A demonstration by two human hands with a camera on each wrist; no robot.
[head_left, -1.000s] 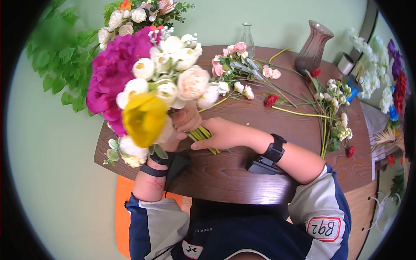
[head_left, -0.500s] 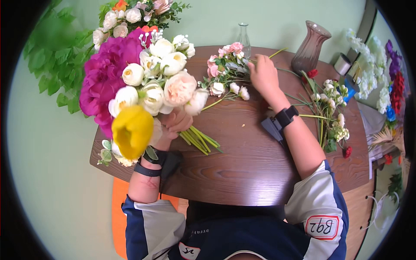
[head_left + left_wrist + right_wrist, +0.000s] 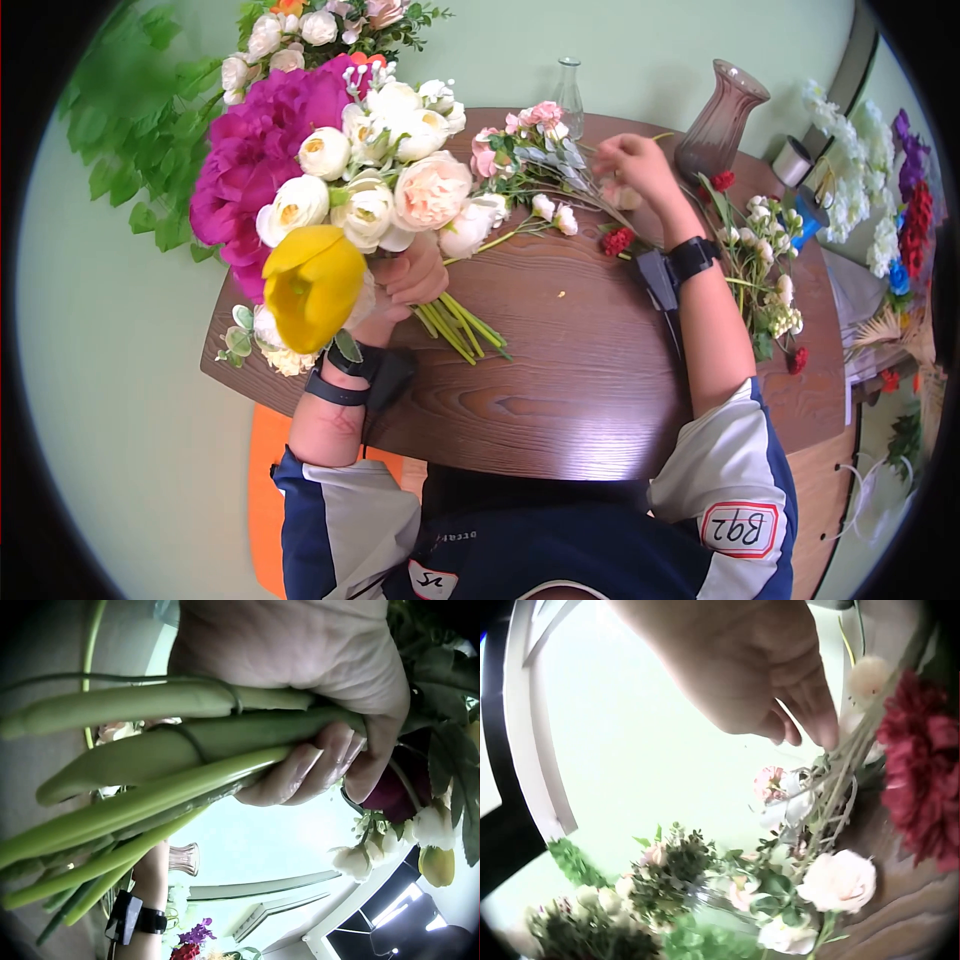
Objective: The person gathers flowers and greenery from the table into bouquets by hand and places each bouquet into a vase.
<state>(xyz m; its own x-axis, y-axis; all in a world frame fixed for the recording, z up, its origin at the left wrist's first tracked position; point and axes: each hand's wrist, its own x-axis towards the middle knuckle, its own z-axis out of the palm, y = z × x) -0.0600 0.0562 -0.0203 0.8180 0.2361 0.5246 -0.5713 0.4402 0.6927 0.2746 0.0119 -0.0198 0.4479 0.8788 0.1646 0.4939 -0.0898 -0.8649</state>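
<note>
My left hand (image 3: 412,270) grips a bouquet of artificial flowers by its green stems (image 3: 150,750). In the bunch are a large magenta bloom (image 3: 255,160), a yellow tulip (image 3: 315,290), white ranunculus (image 3: 365,210) and a pale pink bloom (image 3: 433,190). The cut ends of the stems stick out below the fist. At the back of the table my right hand (image 3: 640,165) hovers with loosely bent fingers. Its fingertips (image 3: 826,735) are right at the thin stems (image 3: 847,765) of a pink flower spray (image 3: 545,120), with a gap between the digits.
A clear glass bottle (image 3: 569,98) and a smoky ribbed vase (image 3: 722,115) stand at the back. White sprays (image 3: 765,240) and red flowers (image 3: 616,240) lie on the right of the table (image 3: 560,400). More flowers (image 3: 320,28) fill the back left.
My right hand left the bouquet stems and reached to the pink spray, then drew slightly back to the right. The left hand kept its grip on the bouquet.
</note>
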